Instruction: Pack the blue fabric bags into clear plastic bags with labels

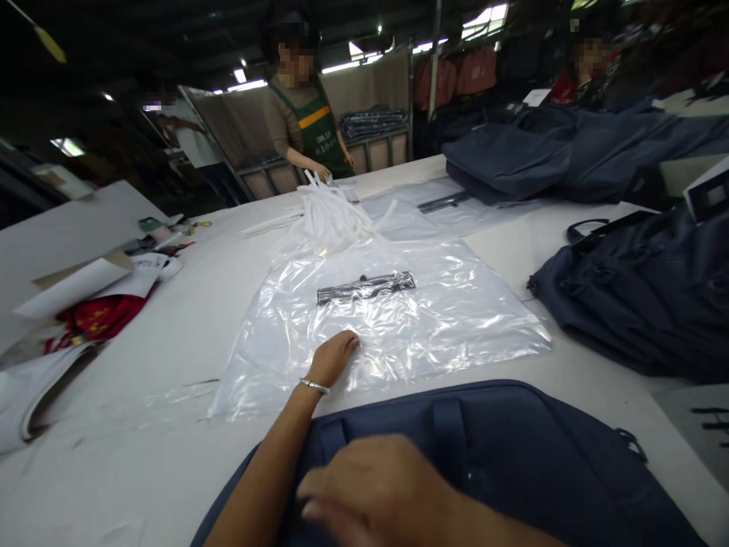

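Note:
A large clear plastic bag (456, 319) lies flat on the table, with a dark printed strip near its middle. My left hand (335, 358), wearing a silver bracelet (315, 387), rests on the near part of this plastic with its fingers curled in against it. Closer to me lies a navy blue fabric bag (524, 456) with straps on top. Over that bag is my right hand (381, 486), blurred, its fingers bent and closed toward the thumb. What the right fingers hold, if anything, is hidden.
White strips (330, 213) lie in a heap beyond the plastic. More navy bags (626, 296) stand at the right. Papers (85, 285) and red cloth (108, 315) lie at the left. A person in a green apron (316, 125) stands across the white table (153, 349).

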Action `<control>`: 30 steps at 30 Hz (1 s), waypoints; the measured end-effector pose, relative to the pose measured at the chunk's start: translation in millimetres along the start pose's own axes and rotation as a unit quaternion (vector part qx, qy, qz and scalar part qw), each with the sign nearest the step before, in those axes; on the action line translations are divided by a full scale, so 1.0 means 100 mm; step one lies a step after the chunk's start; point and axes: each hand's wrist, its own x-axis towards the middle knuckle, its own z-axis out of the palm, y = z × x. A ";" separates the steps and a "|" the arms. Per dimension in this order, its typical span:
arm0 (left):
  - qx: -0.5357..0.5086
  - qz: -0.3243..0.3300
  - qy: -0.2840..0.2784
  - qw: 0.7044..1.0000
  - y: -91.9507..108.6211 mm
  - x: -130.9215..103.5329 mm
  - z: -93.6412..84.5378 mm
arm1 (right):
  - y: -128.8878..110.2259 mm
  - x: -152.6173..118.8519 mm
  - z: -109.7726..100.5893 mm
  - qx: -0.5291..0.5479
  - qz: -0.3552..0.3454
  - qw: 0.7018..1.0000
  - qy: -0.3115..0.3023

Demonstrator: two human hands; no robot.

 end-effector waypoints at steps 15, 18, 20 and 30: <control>0.048 0.098 0.035 0.993 0.02 -0.06 -0.07 | 1.84 0.09 -1.19 -0.439 0.198 0.869 -0.113; 0.180 0.085 0.027 0.980 0.01 -0.17 -0.20 | 1.94 -0.19 -1.53 -0.455 0.195 0.862 -0.112; 0.266 0.052 0.035 0.962 -0.06 -0.27 -0.32 | 2.00 -0.41 -1.74 -0.469 0.216 0.852 -0.087; 0.201 -0.061 -0.008 0.978 -0.89 -1.24 -0.75 | 1.97 -1.42 -1.91 -0.427 0.214 0.877 -0.040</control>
